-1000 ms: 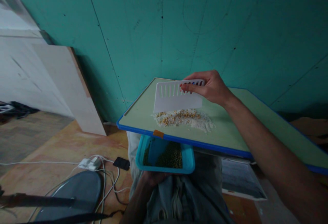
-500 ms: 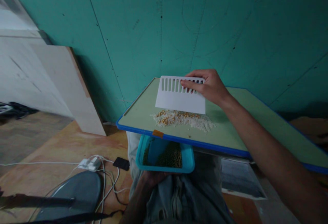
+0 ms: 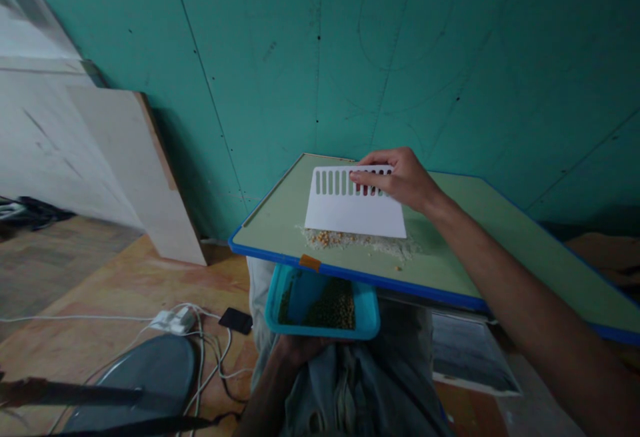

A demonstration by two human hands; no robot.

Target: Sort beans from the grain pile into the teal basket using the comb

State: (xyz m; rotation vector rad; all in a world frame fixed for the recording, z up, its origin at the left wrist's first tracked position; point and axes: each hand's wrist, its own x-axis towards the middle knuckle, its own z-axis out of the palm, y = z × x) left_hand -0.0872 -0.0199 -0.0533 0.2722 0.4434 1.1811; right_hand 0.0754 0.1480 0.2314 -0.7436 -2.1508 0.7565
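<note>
My right hand (image 3: 397,180) pinches the slotted top of a white plastic scraper (image 3: 355,213), fingers behind and thumb in front. Its straight lower edge is down at a spread of white grains and yellow kernels (image 3: 325,239) on the pale green tabletop (image 3: 445,240). Below the table's near edge, my left hand (image 3: 303,349) grips a turquoise plastic tub (image 3: 273,317) from underneath; its fingers are mostly hidden under the tub. Green and tan grains (image 3: 333,303) lie inside the tub.
Blue edging (image 3: 430,292) runs round the table, with a piece of orange tape (image 3: 309,262) on it. A green wall (image 3: 260,90) stands behind. On the floor at left lie a power strip (image 3: 175,319) with white cables, a phone (image 3: 236,320) and a grey round base (image 3: 145,370).
My right hand has brought the scraper down and nearer to me, so it now covers the far part of the grain spread. The tub stays in the same place.
</note>
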